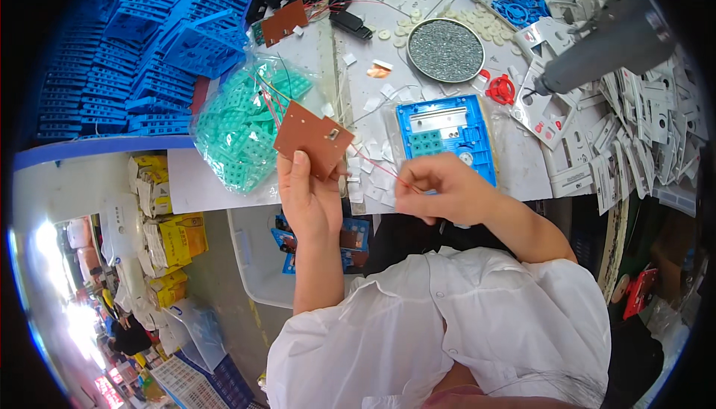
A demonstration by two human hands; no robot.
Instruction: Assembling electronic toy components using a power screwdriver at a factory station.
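My left hand (309,194) is closed on a brown circuit board (309,140), thumb over its lower edge, holding it tilted above the front of the table. Thin wires run off the board at its upper left and from its right side. Between the bent fingertips of my right hand (451,189) are the thin red wires (384,170) that lead from the board's right side. Just beyond that hand lies a blue plastic casing (482,140), open side up. A green rubber keypad (426,142) sits inside it, beside a clear window.
A clear bag of green keypads (239,129) lies left, below stacked blue casings (149,43). A round tin of small screws (446,49) stands behind. A grey power screwdriver (604,54) hangs at the right, over white plastic plates (641,118). Under the table edge is a white bin (253,260).
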